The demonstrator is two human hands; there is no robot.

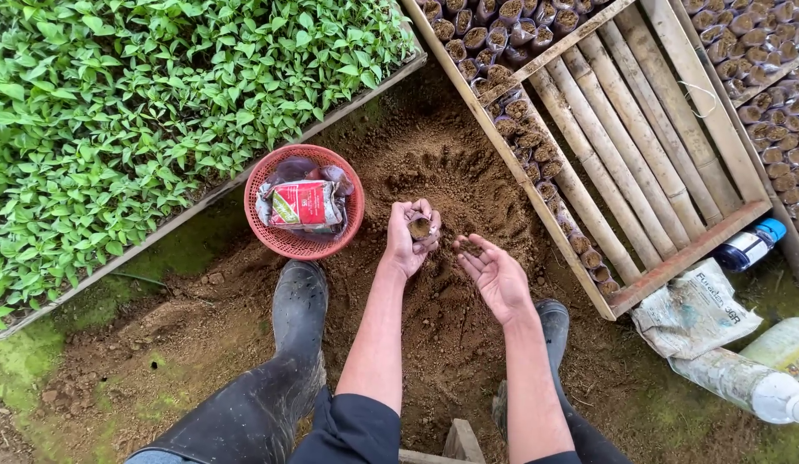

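Observation:
My left hand is closed around a small clear plastic seedling bag partly filled with brown soil, held upright over a mound of loose soil. My right hand is beside it, palm up and fingers apart, with some soil on the fingertips. Both hands hover above the dirt between my two black rubber boots.
A red plastic basket with packets sits left of the mound. A bed of green seedlings fills the upper left. A bamboo-slat frame with rows of filled bags lies at right. Plastic bottles and a crumpled sack lie at lower right.

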